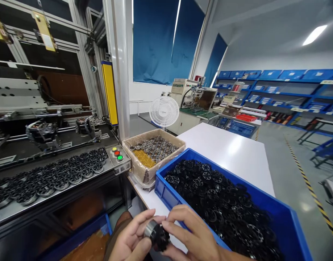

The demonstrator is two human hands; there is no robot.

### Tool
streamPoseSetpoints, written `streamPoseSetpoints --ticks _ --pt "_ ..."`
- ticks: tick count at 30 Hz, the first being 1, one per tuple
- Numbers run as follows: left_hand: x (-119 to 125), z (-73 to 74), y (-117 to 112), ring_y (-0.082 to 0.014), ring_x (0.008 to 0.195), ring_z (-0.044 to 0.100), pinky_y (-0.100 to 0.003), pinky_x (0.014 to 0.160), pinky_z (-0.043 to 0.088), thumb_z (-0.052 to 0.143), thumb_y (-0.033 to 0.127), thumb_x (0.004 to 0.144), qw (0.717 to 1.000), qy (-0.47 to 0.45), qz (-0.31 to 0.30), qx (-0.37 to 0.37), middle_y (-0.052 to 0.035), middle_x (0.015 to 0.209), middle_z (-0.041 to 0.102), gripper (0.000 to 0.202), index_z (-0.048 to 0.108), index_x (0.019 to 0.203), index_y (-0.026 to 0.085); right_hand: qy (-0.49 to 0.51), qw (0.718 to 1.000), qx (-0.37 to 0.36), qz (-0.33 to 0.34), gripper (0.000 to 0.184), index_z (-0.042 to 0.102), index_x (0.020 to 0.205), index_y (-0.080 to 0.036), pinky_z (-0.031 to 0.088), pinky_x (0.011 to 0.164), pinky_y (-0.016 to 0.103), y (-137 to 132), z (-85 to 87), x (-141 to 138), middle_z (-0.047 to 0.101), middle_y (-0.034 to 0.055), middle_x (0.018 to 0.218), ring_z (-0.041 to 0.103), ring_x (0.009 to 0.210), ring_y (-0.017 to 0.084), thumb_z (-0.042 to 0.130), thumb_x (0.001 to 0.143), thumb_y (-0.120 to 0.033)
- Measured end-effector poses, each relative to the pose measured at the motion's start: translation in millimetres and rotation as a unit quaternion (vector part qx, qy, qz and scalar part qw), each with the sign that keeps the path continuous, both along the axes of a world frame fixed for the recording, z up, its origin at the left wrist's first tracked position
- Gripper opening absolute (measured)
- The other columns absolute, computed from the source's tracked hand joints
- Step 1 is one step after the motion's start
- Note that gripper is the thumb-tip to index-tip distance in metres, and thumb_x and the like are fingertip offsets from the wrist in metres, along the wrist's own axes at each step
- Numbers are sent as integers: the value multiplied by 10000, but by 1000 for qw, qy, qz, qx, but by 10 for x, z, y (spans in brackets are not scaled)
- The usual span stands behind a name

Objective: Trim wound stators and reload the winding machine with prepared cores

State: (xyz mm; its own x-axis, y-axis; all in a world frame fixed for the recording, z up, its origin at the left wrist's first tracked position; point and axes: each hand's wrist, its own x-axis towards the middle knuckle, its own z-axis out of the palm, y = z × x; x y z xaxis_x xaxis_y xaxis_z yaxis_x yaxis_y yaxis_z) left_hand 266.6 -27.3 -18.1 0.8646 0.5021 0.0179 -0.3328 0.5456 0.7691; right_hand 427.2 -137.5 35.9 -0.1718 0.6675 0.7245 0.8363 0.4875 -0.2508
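At the bottom centre, my left hand [136, 237] is closed round a short silver metal ring [150, 229], tilted on its side. A black toothed plastic piece [162, 239] sits against the ring's right end. My right hand [192, 232] pinches this black piece between thumb and fingers. Just beyond my right hand stands a blue plastic bin [166, 191], heaped with black round plastic pieces [209, 188]. Similar ring assemblies with black inserts [61, 180] are lined up in rows on the metal ledge to my left.
Behind the bin are a plastic-lined box [140, 174] of metal and yellow parts and a white table [231, 152]. A button panel [118, 158] and yellow light bar [109, 92] border the machine at left. A white fan [164, 111] stands farther back.
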Motion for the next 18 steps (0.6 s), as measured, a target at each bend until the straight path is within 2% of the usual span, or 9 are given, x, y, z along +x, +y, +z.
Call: streamPoseSetpoints --ticks 4,9,10,12,15,16,18 --pt "-9 13 125 -151 761 666 -258 767 516 724 402 788 999 34 32 25 -88 1120 718 328 761 1061 224 29 999 -2 -21 418 544 1222 -115 567 688 366 6 -30 21 590 134 943 583 839 226 651 819 -123" --pt "-38 43 226 -124 640 639 -221 605 490 703 425 803 996 64 35 46 -56 905 738 297 753 1031 241 45 998 -40 -8 469 529 1235 -126 560 683 374 29 -69 12 574 130 946 569 826 231 652 785 -82" --pt "-40 42 229 -124 660 638 -220 617 491 725 427 781 996 62 36 53 -59 931 733 300 755 1016 242 53 998 -46 -7 470 527 1239 -132 560 692 376 32 -81 7 575 131 956 572 835 232 646 788 -75" --pt "-42 30 223 -157 795 650 -245 734 511 811 399 689 994 42 35 95 -65 994 698 350 768 998 240 66 996 -52 -11 465 525 1246 -145 560 707 375 36 -108 -6 581 131 980 577 854 231 635 801 -68" --pt "-51 0 205 -233 1014 621 -305 887 497 863 296 626 982 8 27 185 -75 1044 644 496 747 1106 254 70 996 -53 -16 441 522 1248 -153 559 726 376 40 -136 -17 588 132 1005 582 882 230 623 826 -78" --pt "-54 -6 199 -235 1018 628 -311 889 503 855 257 639 980 7 26 196 -75 1050 649 536 720 1157 274 66 996 -53 -12 435 521 1251 -152 560 725 375 41 -138 -18 589 130 1001 583 884 230 622 833 -87" --pt "-60 -7 188 -224 972 666 -311 864 526 851 188 640 984 10 30 174 -64 1079 696 616 675 1212 333 58 997 -55 1 434 513 1262 -152 561 725 375 43 -128 -17 594 127 988 585 884 229 623 845 -106"
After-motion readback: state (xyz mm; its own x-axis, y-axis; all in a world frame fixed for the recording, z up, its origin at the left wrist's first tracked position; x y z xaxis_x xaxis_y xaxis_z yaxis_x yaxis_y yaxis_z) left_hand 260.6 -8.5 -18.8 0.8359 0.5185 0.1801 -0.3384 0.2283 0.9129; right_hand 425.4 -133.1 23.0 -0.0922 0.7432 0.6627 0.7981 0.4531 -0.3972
